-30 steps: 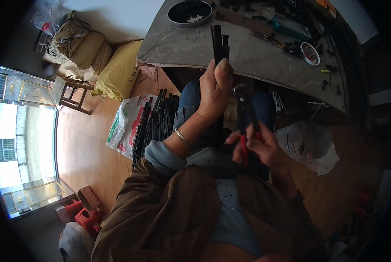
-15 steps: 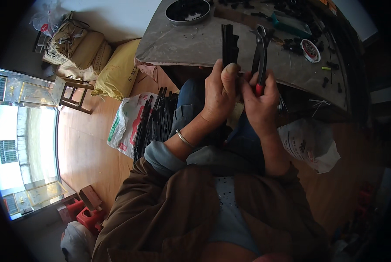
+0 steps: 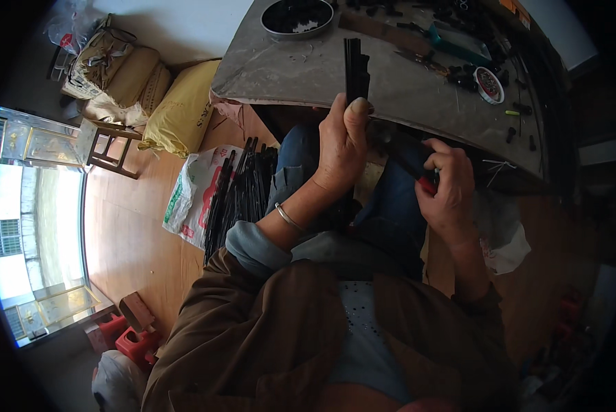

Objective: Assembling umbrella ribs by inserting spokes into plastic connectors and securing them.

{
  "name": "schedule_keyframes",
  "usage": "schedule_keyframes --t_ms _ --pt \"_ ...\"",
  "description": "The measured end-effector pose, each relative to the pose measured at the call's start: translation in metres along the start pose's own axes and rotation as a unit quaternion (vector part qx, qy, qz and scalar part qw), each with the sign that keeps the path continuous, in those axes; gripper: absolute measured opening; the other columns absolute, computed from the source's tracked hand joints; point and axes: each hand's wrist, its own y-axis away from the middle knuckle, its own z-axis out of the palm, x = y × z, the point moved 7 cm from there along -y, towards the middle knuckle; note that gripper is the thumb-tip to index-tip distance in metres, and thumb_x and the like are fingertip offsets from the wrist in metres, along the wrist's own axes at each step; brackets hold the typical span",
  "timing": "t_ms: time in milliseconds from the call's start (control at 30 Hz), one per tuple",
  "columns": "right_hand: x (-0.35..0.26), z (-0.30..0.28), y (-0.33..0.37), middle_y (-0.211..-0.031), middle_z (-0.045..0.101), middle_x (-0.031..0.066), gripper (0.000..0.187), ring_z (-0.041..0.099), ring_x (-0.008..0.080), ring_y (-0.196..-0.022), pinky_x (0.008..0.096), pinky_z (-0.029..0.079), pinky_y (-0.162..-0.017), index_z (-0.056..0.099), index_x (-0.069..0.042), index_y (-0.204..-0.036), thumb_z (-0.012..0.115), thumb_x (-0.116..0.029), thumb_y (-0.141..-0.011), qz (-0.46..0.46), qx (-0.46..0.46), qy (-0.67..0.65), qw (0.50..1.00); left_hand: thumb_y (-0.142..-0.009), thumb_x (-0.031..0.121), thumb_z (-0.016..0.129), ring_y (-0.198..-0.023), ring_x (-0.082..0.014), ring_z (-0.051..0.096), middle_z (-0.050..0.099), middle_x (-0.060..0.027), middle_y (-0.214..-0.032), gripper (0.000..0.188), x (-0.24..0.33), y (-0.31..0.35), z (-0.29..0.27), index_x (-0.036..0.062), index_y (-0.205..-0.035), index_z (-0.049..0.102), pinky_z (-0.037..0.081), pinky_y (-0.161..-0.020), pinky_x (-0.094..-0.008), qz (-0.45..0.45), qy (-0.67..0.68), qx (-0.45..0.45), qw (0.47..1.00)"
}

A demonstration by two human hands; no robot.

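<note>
My left hand [image 3: 343, 137] is closed around a bundle of flat black strips [image 3: 356, 69], which stick up above the thumb in front of the table edge. Their lower ends are hidden behind the hand and wrist. In my right hand [image 3: 451, 185] is a pair of pliers [image 3: 405, 159] with dark handles and red at the grip end. The pliers slant up to the left. Their head is dim and lies close beside the lower side of my left hand; I cannot tell whether the jaws touch the strips.
Ahead stands a grey table [image 3: 266, 75] with an oval tray of black pieces [image 3: 297, 20], a teal tray [image 3: 459, 44] and a small round dish [image 3: 488, 86]. Long black strips [image 3: 242, 189] lie on a white bag at my left. Yellow sacks [image 3: 181, 113] and a wooden stool [image 3: 112, 151] stand beyond.
My right hand has moved right and toward me. The pliers went from upright beside the strips to slanting, their head now down by my left hand. The left hand shifted slightly left.
</note>
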Motion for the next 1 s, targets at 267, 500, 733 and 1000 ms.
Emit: schedule_keyframes --t_ms 267,500,733,1000 --pt "-0.006 -0.006 -0.002 -0.109 0.059 0.0065 0.05 0.054 0.0271 -0.088 0.0392 0.041 -0.075 0.046 -0.009 -0.096 0.072 0.009 -0.057 -0.004 -0.02 0.065 0.998 -0.1 0.039 0.042 -0.059 -0.0134 0.05 0.052 -0.0093 -0.063 0.042 0.0 0.002 -0.001 -0.0003 -0.09 0.049 0.041 -0.053 -0.0318 0.012 -0.016 0.005 1.0" --pt "0.001 -0.005 0.0 -0.093 0.062 0.0079 0.032 0.059 0.027 -0.075 0.0358 0.048 -0.068 0.048 -0.006 -0.095 0.069 0.001 -0.072 0.03 -0.08 -0.024 0.996 -0.1 0.039 0.042 -0.058 -0.0143 0.051 0.052 -0.0095 -0.063 0.042 0.008 0.004 -0.004 -0.0005 -0.09 0.049 0.042 -0.053 -0.0317 0.008 -0.042 -0.007 0.999" --pt "-0.003 0.027 0.053 -0.063 0.053 0.0033 0.027 0.054 0.0109 -0.046 0.0243 0.046 -0.043 0.045 -0.004 -0.094 0.065 -0.02 -0.086 0.395 -0.397 -0.683 0.469 -0.1 0.043 0.04 -0.053 -0.0094 0.05 0.052 -0.0042 -0.061 0.045 0.024 0.012 0.015 -0.0004 -0.091 0.05 0.04 -0.049 -0.0258 0.035 -0.015 -0.076 0.996" --pt "0.007 0.006 0.045 -0.074 0.061 0.0074 0.012 0.058 0.0121 -0.053 0.0235 0.046 -0.047 0.052 0.0 -0.098 0.051 -0.01 -0.092 0.424 -0.331 -0.537 0.65 -0.096 0.056 0.037 -0.046 -0.0045 0.046 0.05 0.0014 -0.059 0.056 0.022 0.014 0.011 0.0026 -0.086 0.05 0.034 -0.04 -0.0196 -0.064 0.068 -0.1 0.991"
